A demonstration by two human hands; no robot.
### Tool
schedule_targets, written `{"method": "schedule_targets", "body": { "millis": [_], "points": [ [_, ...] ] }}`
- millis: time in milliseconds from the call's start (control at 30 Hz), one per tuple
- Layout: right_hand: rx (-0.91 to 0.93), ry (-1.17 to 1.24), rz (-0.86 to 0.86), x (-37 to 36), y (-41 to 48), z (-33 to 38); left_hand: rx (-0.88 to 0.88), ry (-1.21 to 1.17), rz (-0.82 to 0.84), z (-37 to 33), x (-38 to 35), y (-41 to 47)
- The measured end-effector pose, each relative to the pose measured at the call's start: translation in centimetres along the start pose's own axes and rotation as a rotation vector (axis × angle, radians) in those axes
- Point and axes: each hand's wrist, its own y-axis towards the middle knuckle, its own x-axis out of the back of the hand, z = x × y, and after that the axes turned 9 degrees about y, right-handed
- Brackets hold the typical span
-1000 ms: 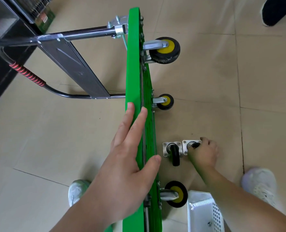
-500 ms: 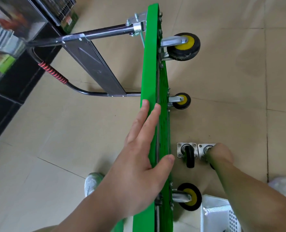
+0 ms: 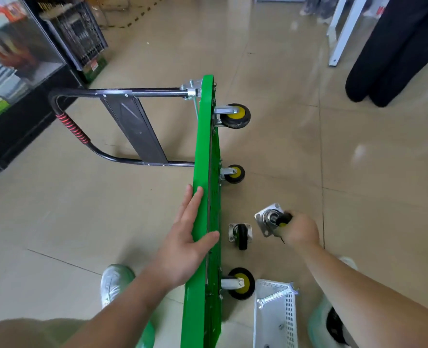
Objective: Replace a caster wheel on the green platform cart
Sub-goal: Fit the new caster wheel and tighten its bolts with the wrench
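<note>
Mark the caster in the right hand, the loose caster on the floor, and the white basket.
held caster [image 3: 268,218]: head view, mounting plate.
floor caster [image 3: 242,234]: head view, black wheel.
white basket [image 3: 289,315]: head view, perforated side wall.

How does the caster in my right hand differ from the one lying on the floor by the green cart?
The silver-plated held caster has its wheel gripped by the right hand; the silver-plated floor caster lies untouched on the tiles. The held caster's plate sits cornerwise, the floor caster's square. Yellow shows on the held caster's wheel; the floor caster's wheel looks all black. Both have square metal mounting plates.
</note>
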Motion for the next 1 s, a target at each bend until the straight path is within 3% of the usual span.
{"method": "schedule_targets", "body": {
  "millis": [433,1000],
  "points": [
    [0.324,0.208,0.227,7.2,-15.7,3.4,0.004,-0.106,0.061,-0.2,-0.5,-7.0],
    [0.465,0.282,0.391,5.3,-16.5,4.4,-0.024,-0.13,0.112,1.9,-0.8,-6.8]
  ]
}}
